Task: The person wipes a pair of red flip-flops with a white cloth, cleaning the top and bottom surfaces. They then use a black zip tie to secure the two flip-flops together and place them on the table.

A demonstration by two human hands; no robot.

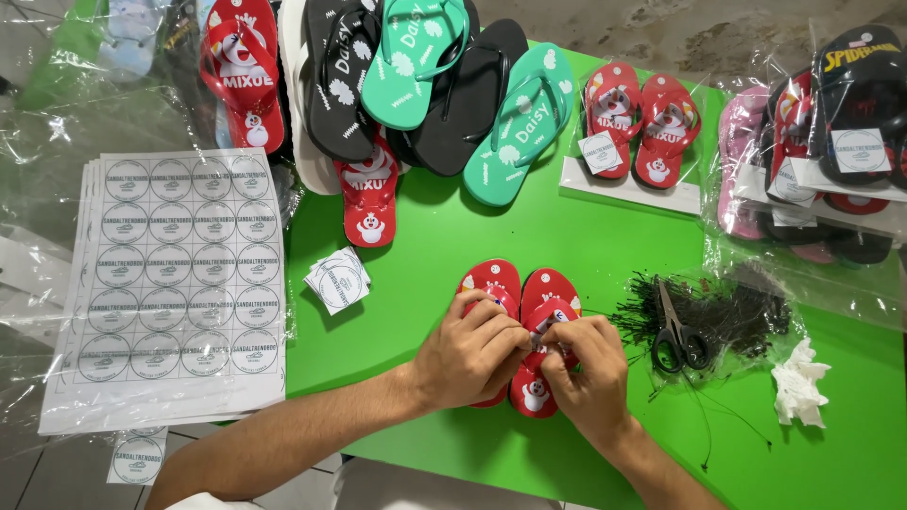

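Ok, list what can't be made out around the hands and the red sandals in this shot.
- Head view: the straps of the red sandals are covered by the left hand and right hand.
- The small piece pinched between the fingertips is too small to identify.
- The scissors lie on a pile of thin black ties; single ties blur together.
- The bagged sandals at right are cut off by the frame edge and veiled by plastic glare.

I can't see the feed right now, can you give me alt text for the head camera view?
Both hands, left hand and right hand, meet over a pair of small red flip-flops on a green table. Scissors lie on black ties at right; printed sticker sheets sit at left, with more flip-flops piled behind.
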